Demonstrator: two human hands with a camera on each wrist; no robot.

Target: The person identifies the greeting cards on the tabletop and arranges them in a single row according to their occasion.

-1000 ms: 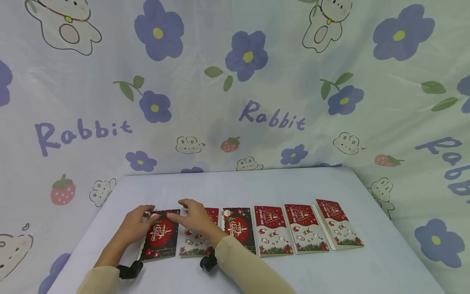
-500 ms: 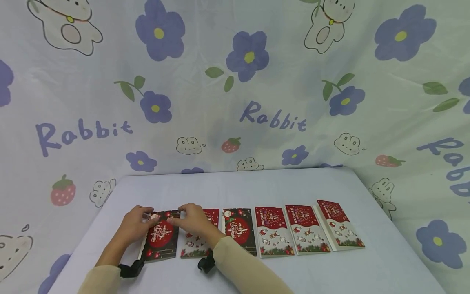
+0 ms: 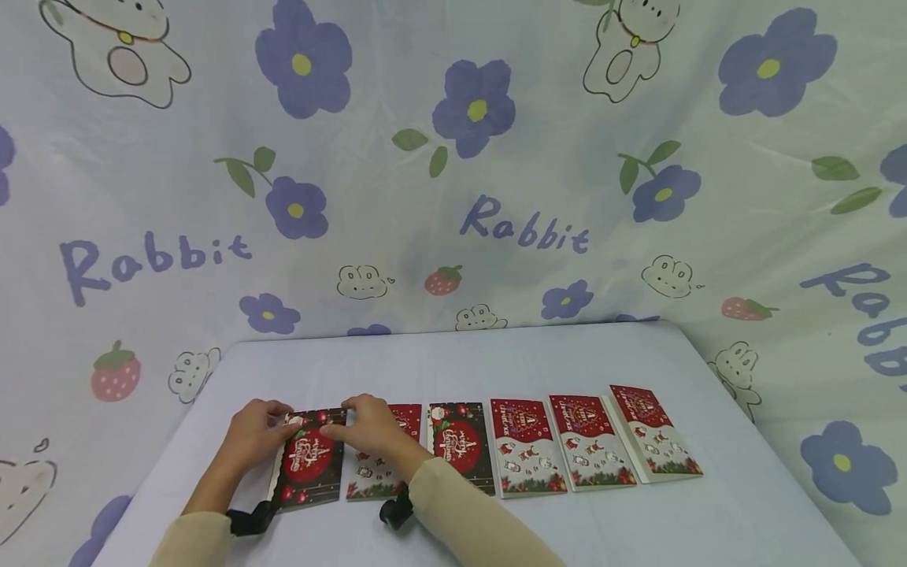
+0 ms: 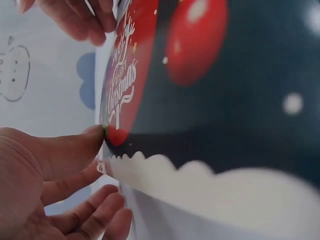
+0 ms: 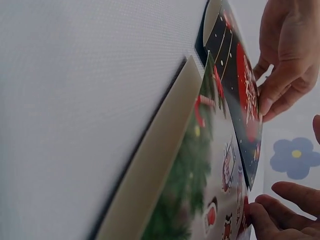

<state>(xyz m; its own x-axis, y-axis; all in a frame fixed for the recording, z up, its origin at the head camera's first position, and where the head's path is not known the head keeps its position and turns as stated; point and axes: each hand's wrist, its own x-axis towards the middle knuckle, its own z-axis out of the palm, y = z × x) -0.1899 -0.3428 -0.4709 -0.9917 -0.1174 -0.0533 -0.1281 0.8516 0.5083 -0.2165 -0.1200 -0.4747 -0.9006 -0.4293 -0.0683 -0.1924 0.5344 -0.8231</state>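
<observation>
A black Christmas card with a red circle lies at the row's left end. My left hand pinches its upper left edge. In the left wrist view, the left thumb presses the printed front, the other fingers behind. At the card's upper right corner, my right hand holds it, thumb over the front and a finger at the top edge. In the right wrist view, a red-and-white Christmas card partly hides where the right hand touches.
To the right stand the red-and-white card, partly under my right hand, another black card, then several red-and-white cards. They line the white table. A patterned curtain hangs behind.
The right hand's raised fingers have come down to the black card's top right corner. The card has shifted slightly toward me. The other cards have not moved.
</observation>
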